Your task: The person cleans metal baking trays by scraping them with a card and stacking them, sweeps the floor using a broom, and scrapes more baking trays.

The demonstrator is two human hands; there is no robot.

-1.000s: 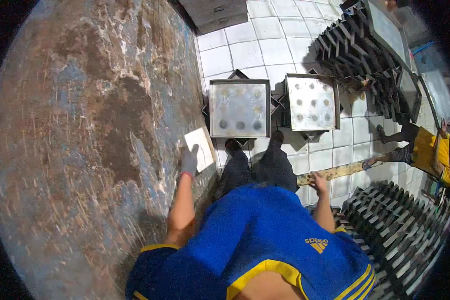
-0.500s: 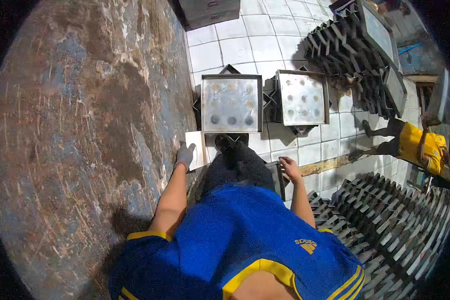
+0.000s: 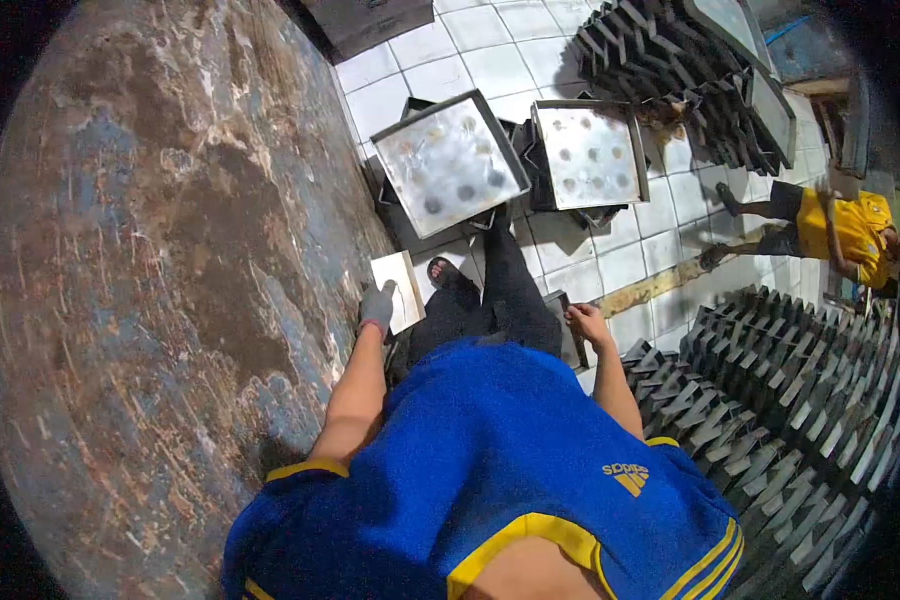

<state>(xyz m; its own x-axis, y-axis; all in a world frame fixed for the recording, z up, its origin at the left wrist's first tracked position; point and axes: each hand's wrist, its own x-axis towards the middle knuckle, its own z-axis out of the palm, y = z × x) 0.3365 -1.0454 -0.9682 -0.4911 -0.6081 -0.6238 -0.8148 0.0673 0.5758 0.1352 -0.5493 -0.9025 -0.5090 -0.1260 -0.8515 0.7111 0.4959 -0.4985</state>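
My left hand (image 3: 377, 304), in a grey glove, grips the edge of a pale flat board (image 3: 402, 285) beside my left leg, its thumb lying over the near face. At my right side, the bare fingers of my right hand (image 3: 586, 323) are curled at the rim of a dark-edged metal tray (image 3: 573, 343), partly hidden by my body. Ahead of my feet a shallow square metal tray (image 3: 450, 165) with round dark spots sits askew on a stack. My right foot is close to its near corner. A similar spotted tray (image 3: 590, 155) tops the stack to its right.
A worn, peeling wall-like surface (image 3: 200, 260) runs along my left. Many stacked metal trays (image 3: 780, 420) stand at right, and more (image 3: 680, 75) at the far right. A person in yellow (image 3: 845, 235) is beyond them. A grey metal box (image 3: 365, 22) lies ahead on white tiles.
The left spotted tray has turned askew, and my feet have moved apart, the right one forward. My right fingers have curled in at the tray rim. The board stays in my left hand.
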